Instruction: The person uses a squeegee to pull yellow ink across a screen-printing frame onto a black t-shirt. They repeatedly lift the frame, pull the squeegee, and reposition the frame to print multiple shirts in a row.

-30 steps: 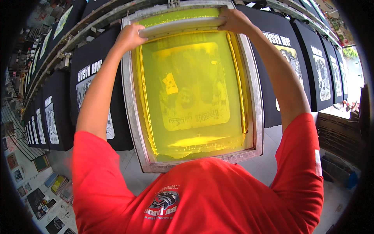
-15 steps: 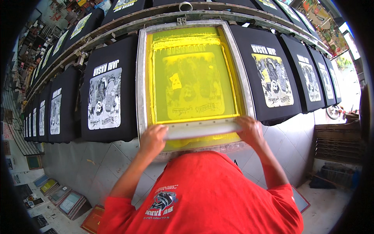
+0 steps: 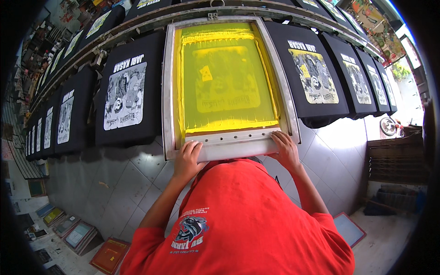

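Note:
My left hand and my right hand grip the two ends of a pale squeegee with a row of dark holes, lying across the near end of a screen frame. The framed yellow mesh shows a faint printed design, with thick yellow ink along its side and far edges and a band of ink just beyond the squeegee. What lies under the screen is hidden.
Black shirts on sloped boards, with pale prints, stand left and right, behind metal rails. Stacked framed screens sit low at left; a wooden rack is at right. The tiled floor shows below.
Both hands have drawn the squeegee from the screen's far end to its near end, still holding it. My arms have come down toward my body, and the view has shifted.

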Action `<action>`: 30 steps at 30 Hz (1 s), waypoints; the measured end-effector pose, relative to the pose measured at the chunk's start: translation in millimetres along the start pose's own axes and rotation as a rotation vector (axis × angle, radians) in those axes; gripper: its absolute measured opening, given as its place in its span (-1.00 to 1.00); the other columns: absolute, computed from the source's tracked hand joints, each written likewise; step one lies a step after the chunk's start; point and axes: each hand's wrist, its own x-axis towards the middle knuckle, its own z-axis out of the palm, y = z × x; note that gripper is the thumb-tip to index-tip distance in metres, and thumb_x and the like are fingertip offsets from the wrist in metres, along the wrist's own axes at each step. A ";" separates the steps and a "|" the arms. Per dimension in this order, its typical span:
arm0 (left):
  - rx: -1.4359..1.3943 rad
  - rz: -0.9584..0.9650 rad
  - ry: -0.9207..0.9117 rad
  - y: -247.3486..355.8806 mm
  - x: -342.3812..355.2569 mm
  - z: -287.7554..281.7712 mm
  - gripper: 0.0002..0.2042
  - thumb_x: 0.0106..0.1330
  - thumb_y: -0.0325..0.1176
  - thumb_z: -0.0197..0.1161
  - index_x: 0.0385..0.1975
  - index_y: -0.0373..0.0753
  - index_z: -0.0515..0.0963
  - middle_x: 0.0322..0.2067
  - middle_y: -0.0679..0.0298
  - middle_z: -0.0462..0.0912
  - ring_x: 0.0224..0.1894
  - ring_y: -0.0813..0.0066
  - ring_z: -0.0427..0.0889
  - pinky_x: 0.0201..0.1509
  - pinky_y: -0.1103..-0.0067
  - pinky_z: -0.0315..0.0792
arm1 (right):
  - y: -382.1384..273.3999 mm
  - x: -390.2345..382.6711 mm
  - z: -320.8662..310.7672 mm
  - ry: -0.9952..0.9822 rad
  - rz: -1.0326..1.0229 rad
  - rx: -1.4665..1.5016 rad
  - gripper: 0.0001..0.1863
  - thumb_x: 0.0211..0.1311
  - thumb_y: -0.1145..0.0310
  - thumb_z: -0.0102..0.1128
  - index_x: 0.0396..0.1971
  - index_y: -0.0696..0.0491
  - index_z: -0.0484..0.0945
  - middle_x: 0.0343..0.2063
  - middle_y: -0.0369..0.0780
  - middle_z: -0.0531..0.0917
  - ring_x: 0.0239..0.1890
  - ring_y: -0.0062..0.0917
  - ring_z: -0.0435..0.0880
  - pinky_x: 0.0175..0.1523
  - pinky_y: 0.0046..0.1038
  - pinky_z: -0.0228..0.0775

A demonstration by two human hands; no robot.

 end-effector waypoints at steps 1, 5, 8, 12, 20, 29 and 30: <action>-0.026 -0.002 0.004 1.6 0.6 -0.8 -0.42 0.00 -0.20 0.46 0.04 -0.31 0.48 0.01 0.08 0.50 0.13 0.09 0.44 0.24 0.29 0.35 | 1.0 -1.9 -2.7 -0.001 0.003 0.015 -0.29 -0.21 0.28 0.54 0.05 0.12 0.50 0.09 -0.09 0.54 0.18 -0.19 0.47 0.25 -0.24 0.34; -0.036 -0.019 0.156 9.3 1.9 -20.3 -0.38 0.10 -0.03 0.40 0.06 -0.34 0.46 0.06 0.00 0.45 0.16 0.03 0.40 0.27 0.26 0.30 | 3.7 -2.5 -18.8 0.162 0.133 0.073 -0.34 -0.04 0.28 0.46 0.11 0.14 0.47 0.16 -0.05 0.49 0.25 -0.15 0.40 0.31 -0.23 0.27; -0.086 -0.254 0.401 -26.2 -1.4 -16.1 -0.39 0.21 0.02 0.30 0.09 -0.36 0.44 0.14 -0.05 0.38 0.24 -0.06 0.33 0.29 0.22 0.25 | 46.8 -4.5 -16.7 0.401 0.416 0.071 -0.41 0.12 0.26 0.35 0.15 0.14 0.44 0.21 0.01 0.43 0.27 -0.13 0.38 0.31 -0.23 0.26; -0.358 -0.832 0.415 -107.2 -30.6 8.6 -0.54 0.33 0.06 0.16 -0.29 -0.33 0.45 -0.33 0.11 0.45 -0.22 0.29 0.42 -0.08 0.36 0.36 | 88.6 15.7 -10.4 0.113 0.869 0.566 -0.42 0.32 0.00 0.12 0.05 0.24 0.52 0.00 -0.01 0.61 0.11 -0.26 0.55 0.20 -0.34 0.31; -0.508 -1.059 0.360 -96.9 -12.8 9.1 -0.44 0.39 0.10 0.08 -0.44 -0.45 0.48 -0.50 0.07 0.54 -0.39 0.31 0.48 -0.22 0.37 0.37 | 105.8 20.2 5.1 0.176 0.850 0.459 -0.46 0.43 -0.01 -0.07 -0.16 0.25 0.58 -0.37 0.01 0.65 -0.24 -0.27 0.63 -0.08 -0.30 0.38; -0.287 -1.083 0.296 -63.1 -15.9 -53.0 -0.42 0.42 0.06 0.03 -0.34 -0.52 0.55 -0.38 -0.14 0.65 -0.32 0.06 0.63 -0.20 0.30 0.42 | 61.8 23.7 -31.6 0.265 0.781 0.383 -0.45 0.47 0.04 -0.16 -0.20 0.31 0.55 -0.47 0.03 0.60 -0.37 -0.28 0.57 -0.16 -0.29 0.36; -0.321 -1.041 0.364 -71.8 -21.3 -55.6 -0.43 0.42 0.06 0.02 -0.37 -0.51 0.55 -0.40 -0.13 0.65 -0.34 0.04 0.62 -0.22 0.28 0.42 | 53.8 26.8 -31.1 0.267 0.772 0.416 -0.45 0.48 0.05 -0.16 -0.20 0.32 0.55 -0.48 0.02 0.60 -0.37 -0.30 0.56 -0.16 -0.30 0.36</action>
